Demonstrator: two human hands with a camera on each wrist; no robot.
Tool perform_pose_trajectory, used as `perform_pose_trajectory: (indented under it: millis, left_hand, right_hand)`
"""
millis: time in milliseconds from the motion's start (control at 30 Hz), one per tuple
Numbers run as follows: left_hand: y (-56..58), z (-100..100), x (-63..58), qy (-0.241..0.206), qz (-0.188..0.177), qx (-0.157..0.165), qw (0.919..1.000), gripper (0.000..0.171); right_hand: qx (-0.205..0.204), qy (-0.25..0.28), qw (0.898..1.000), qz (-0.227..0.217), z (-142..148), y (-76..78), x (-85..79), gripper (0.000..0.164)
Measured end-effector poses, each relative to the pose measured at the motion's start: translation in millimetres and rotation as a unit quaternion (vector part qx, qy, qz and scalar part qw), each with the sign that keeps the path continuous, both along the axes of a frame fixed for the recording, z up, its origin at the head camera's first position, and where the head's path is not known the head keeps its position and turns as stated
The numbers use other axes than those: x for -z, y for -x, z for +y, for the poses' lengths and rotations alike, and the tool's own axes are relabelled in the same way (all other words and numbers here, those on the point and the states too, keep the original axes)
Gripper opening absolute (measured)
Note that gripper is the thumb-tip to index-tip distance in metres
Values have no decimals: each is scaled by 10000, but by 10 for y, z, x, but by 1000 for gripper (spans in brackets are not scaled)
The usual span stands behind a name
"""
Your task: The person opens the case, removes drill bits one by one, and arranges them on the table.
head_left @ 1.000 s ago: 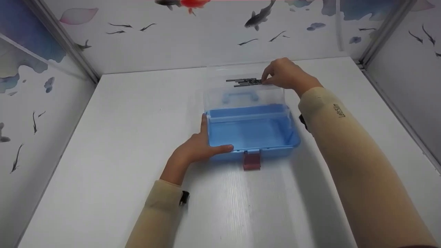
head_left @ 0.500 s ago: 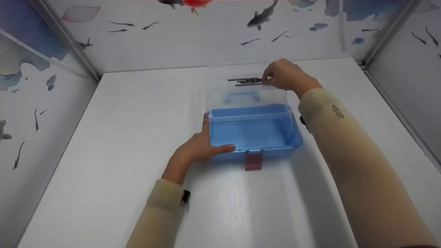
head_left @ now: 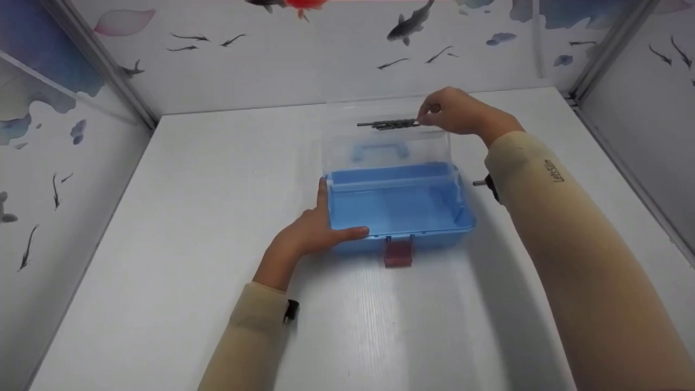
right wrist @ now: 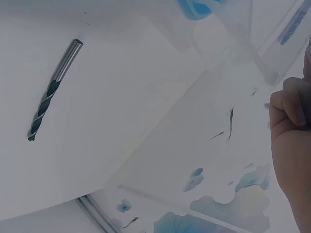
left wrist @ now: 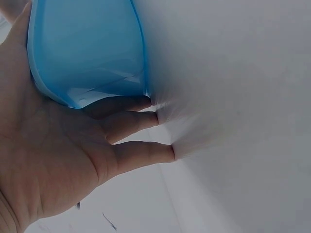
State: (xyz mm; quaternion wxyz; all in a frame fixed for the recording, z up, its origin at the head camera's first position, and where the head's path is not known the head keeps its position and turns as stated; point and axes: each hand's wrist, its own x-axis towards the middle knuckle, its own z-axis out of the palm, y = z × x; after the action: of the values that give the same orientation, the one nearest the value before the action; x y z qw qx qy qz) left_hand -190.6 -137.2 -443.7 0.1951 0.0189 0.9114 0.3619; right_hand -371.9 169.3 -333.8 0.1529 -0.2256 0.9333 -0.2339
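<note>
A blue box [head_left: 374, 209] with a raised clear lid [head_left: 336, 149] stands on the table. My left hand [head_left: 307, 231] rests against its left end, thumb along the front rim. In the left wrist view the straight fingers [left wrist: 141, 153] lie beside the box wall, tips at the table. Behind the lid's front part, my right hand [head_left: 461, 111] pinches the right ends of several drill bits [head_left: 393, 124], their other ends pointing left. Another drill bit [right wrist: 51, 97] lies on the table, partly hidden by the right wrist in the head view.
A red latch [head_left: 398, 253] hangs at the box's front, and a blue handle [head_left: 380, 149] shows on the lid. The white table [head_left: 206, 179] is bounded by a back wall [head_left: 282, 70] and side walls with painted fish.
My right hand has shifted slightly right and up, and the drill bits sit closer together. The loose drill bit's end now shows beside the right wrist. The left hand stays put.
</note>
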Motion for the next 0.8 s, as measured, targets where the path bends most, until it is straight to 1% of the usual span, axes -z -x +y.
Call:
perform_pose_trajectory:
  millis: [133,300,467,667,800]
  left_hand:
    - [-12,-4,-4,-13,6,8,10000,148]
    - [-15,-11,-7,-10,1,-1,10000,147]
    - [-13,-13,-17,91,-33,-22,10000,147]
    - [-13,-15,-20,187,-21,7,9998,147]
    - [-15,-9,-23,157,-27,21,9999,148]
  right_hand:
    - [183,336,9992,-75,41,-26,-40,38]
    - [294,633,9976,19,92,-51,-118,39]
    - [405,716,9966,86,173,-70,-169,38]
    - [727,745,9945,78,322,-92,-146,37]
    - [835,739,9937,107,440,-121,-142,37]
